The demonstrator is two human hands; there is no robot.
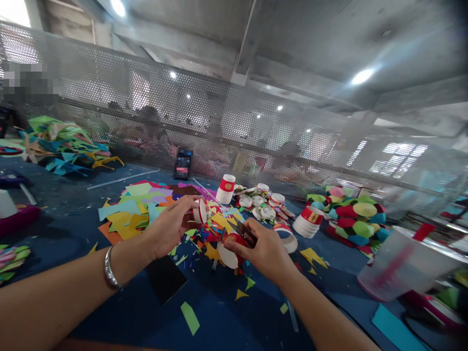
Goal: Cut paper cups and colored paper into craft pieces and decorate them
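Observation:
My left hand (171,225) pinches a small white and red paper ring (200,211) above a heap of coloured scraps. To its right, my right hand (261,243) is wrapped round small dark snips (242,231), whose pointed blades face up and left. Just beneath these fingers lies a red and white paper cup piece (228,256), partly covered by the hand. Another cut cup ring (287,238) is right behind my right hand. The two hands are apart over the scraps.
Stacked paper cups (225,189) stand behind the scraps, more cups (308,222) to the right. White discs (263,213), a colourful ball-like pile (356,214) and a translucent bucket (395,263) are on the blue table (219,321). A perforated metal screen (234,122) runs behind.

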